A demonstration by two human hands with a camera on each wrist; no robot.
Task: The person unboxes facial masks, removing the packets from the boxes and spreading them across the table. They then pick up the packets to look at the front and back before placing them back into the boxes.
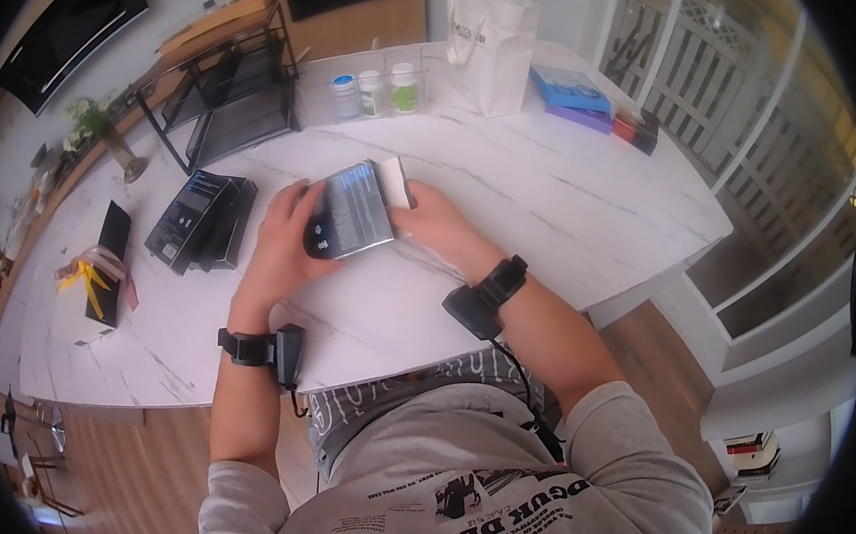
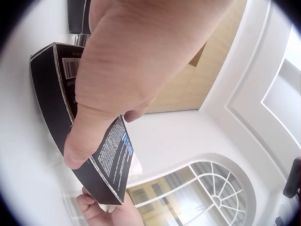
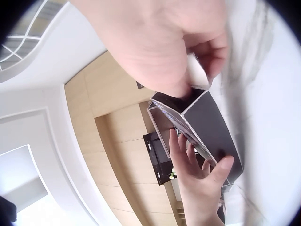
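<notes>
A black box (image 1: 352, 212) with small print is held above the white table, its end flap standing up at the right. My left hand (image 1: 289, 233) grips the box, thumb along the near edge and fingers over the far side. At the box's open end my right hand (image 1: 433, 218) pinches the white flap (image 3: 197, 73); in the right wrist view some of its fingers reach into the opening. The left wrist view shows the left thumb on the narrow black side (image 2: 54, 94) of the box.
Stacked black boxes (image 1: 198, 216) and a black box with a yellow ribbon (image 1: 99, 284) lie at the left. Behind are a black mesh rack (image 1: 245, 115), several bottles (image 1: 369, 94) in a clear organizer, a white paper bag (image 1: 493, 53) and a blue box (image 1: 569, 88).
</notes>
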